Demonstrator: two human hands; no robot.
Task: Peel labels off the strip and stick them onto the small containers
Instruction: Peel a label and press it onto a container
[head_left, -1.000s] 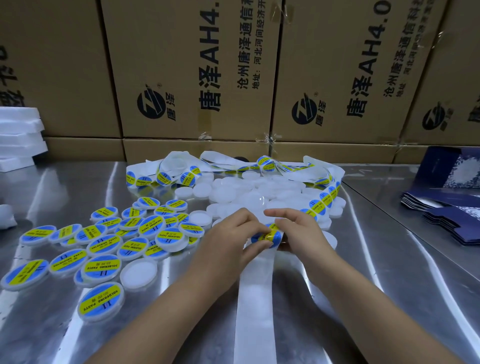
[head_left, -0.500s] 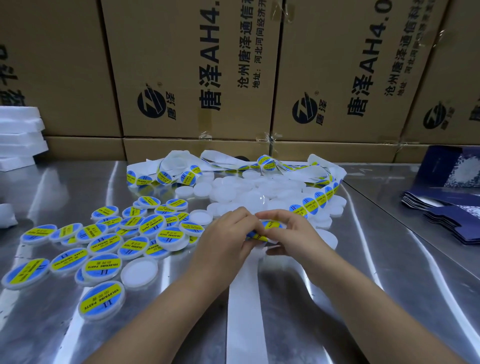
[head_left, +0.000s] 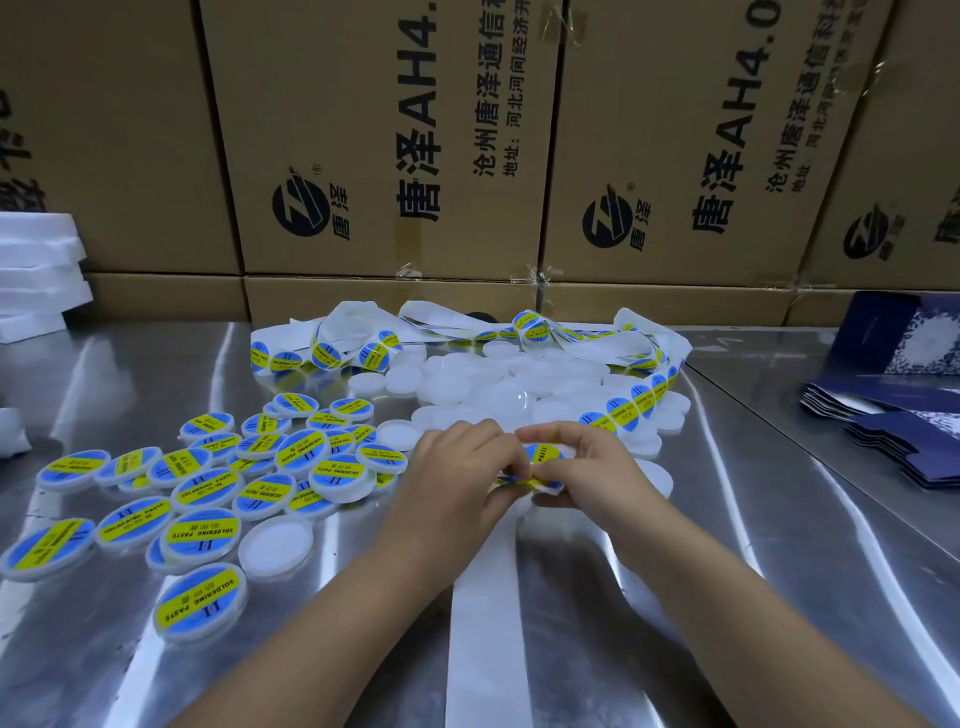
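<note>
Steel table (head_left: 805, 530): open lane front right; labelled containers (head_left: 208, 488) crowd the left, unlabelled containers (head_left: 493, 384) and label strip (head_left: 639, 400) block the middle, cardboard boxes (head_left: 395, 156) wall the back.

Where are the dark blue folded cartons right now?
In the head view, the blue cartons lie stacked at the far right of the table, right of the right hand and the white containers.

The place is a packing area of a factory or warehouse. Printed cardboard shipping cartons (head_left: 384, 135) stand stacked along the far edge of a stainless-steel worktable (head_left: 753, 493). Dozens of labelled soldering-paste containers (head_left: 332, 470) crowd its left side. White foam slabs (head_left: 36, 260) are piled far left, and flat dark-blue folded boxes (head_left: 893, 441), probably retail packaging, lie right.
</note>
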